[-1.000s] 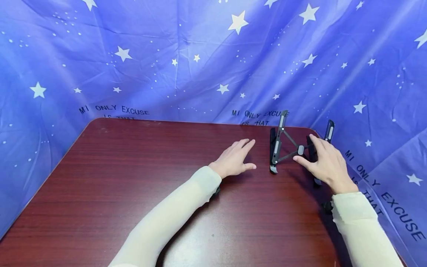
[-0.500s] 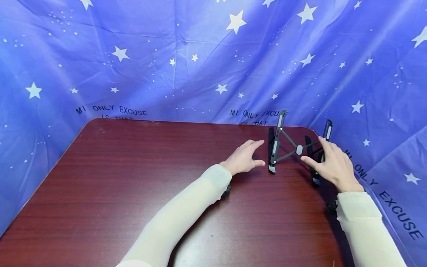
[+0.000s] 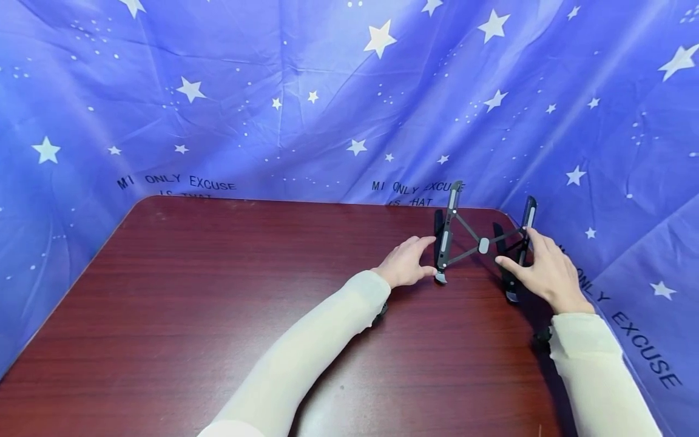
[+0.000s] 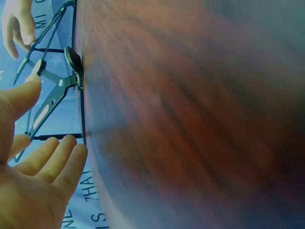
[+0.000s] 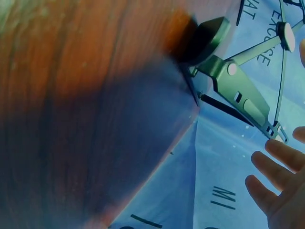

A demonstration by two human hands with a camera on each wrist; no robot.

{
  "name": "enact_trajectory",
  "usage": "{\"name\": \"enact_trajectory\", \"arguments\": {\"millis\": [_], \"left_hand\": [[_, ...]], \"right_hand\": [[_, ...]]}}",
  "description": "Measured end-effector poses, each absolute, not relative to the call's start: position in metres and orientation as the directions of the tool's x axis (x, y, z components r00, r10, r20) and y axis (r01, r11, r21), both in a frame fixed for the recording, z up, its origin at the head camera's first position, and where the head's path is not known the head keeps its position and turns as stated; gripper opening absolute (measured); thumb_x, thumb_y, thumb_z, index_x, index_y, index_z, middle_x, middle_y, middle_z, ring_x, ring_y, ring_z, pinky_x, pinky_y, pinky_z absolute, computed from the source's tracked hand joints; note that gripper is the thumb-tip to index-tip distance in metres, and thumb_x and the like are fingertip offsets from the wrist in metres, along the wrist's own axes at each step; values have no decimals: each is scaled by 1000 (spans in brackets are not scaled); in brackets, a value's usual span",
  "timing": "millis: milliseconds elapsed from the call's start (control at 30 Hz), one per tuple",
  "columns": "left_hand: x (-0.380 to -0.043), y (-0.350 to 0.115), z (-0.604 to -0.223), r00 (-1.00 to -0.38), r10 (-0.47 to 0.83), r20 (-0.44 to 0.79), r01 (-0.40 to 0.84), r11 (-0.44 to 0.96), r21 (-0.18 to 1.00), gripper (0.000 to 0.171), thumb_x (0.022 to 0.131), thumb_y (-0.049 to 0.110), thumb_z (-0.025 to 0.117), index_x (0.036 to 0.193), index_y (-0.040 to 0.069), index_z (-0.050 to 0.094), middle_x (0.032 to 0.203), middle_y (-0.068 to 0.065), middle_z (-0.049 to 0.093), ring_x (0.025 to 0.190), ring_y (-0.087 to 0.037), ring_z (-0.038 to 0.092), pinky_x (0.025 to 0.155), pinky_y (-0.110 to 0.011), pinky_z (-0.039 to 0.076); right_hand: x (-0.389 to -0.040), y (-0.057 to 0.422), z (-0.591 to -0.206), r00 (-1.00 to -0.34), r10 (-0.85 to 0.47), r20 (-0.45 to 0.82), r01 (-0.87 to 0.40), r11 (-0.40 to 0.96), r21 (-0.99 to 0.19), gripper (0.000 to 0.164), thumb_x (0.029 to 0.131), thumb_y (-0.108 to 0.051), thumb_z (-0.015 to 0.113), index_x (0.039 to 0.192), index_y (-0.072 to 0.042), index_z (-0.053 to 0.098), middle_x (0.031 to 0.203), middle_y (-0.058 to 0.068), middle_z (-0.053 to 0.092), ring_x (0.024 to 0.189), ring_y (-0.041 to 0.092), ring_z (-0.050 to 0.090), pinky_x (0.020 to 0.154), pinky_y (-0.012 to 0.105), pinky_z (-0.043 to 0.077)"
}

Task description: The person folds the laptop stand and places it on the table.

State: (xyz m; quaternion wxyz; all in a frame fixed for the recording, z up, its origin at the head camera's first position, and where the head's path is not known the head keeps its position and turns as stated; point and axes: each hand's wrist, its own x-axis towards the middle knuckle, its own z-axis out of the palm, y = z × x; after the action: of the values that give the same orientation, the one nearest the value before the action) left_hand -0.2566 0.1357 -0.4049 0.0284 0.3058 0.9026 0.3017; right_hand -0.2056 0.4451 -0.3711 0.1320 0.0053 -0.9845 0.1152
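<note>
A black folding laptop stand (image 3: 483, 246) stands unfolded at the table's back right, its two slanted side rails joined by crossed bars at a grey hub. Beside the left rail is my left hand (image 3: 404, 264), thumb and fingers spread, fingertips at or very near the rail. My right hand (image 3: 548, 273) is at the right rail, thumb on the inner side and fingers extended past the outer side. In the right wrist view, the fingers (image 5: 274, 174) are straight near the upper end of the stand's rail (image 5: 243, 90); whether they touch is unclear. Neither hand visibly grips it.
The dark red wooden table (image 3: 218, 303) has rounded back corners. A blue curtain (image 3: 306, 139) with white stars and printed words hangs behind it and along the right side, close to the stand and my right hand.
My left hand has moved right, up to the stand's left rail. My right hand has shifted slightly outward along the right rail. The head view has turned a little right; the stand has stayed put.
</note>
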Motion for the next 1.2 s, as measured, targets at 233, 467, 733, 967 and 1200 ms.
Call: {"name": "enact_trajectory", "arguments": {"millis": [233, 467, 733, 967, 1200], "left_hand": [[-262, 146, -403, -824, 557, 101, 485, 603, 633, 73, 86, 37, 70, 148, 22, 35, 127, -3, 56, 111, -11, 53, 93, -25, 43], [-270, 155, -403, -855, 514, 66, 415, 605, 680, 73, 86, 32, 71, 148, 21, 36, 122, 1, 60, 111, -11, 55, 94, -25, 43], [-270, 172, -403, -864, 502, 23, 354, 576, 737, 67, 88, 26, 69, 146, 16, 39, 104, 6, 63, 88, -4, 57, 80, -19, 45], [-274, 177, -404, -880, 473, 34, 337, 572, 748, 63, 88, 19, 70, 144, 16, 41, 91, 9, 60, 80, -4, 56, 77, -19, 45], [-277, 180, -404, -900, 435, 28, 298, 567, 768, 63, 86, 12, 71, 141, 19, 43, 90, 7, 56, 79, -8, 54, 77, -21, 45]], "right_hand": [[-208, 447, -371, -980, 50, 193, -9, 955, -295, 102, 84, -60, 60, 152, -3, 11, 140, 36, 34, 121, 56, 35, 87, 71, 29], [-209, 449, -373, -988, 44, 147, -28, 892, -451, 87, 93, -44, 57, 152, -2, 10, 138, 35, 37, 118, 55, 39, 90, 67, 31], [-204, 451, -377, -986, 102, 129, 24, 865, -501, 81, 95, -33, 57, 151, 2, 11, 134, 36, 41, 119, 55, 39, 95, 66, 29], [-206, 455, -383, -981, 103, 163, 11, 874, -486, 71, 94, -24, 60, 147, 5, 23, 128, 36, 45, 119, 54, 38, 95, 65, 29], [-207, 452, -384, -975, 108, 194, -1, 873, -488, 71, 93, -16, 62, 146, 9, 22, 116, 33, 55, 99, 43, 57, 79, 46, 44]]}}
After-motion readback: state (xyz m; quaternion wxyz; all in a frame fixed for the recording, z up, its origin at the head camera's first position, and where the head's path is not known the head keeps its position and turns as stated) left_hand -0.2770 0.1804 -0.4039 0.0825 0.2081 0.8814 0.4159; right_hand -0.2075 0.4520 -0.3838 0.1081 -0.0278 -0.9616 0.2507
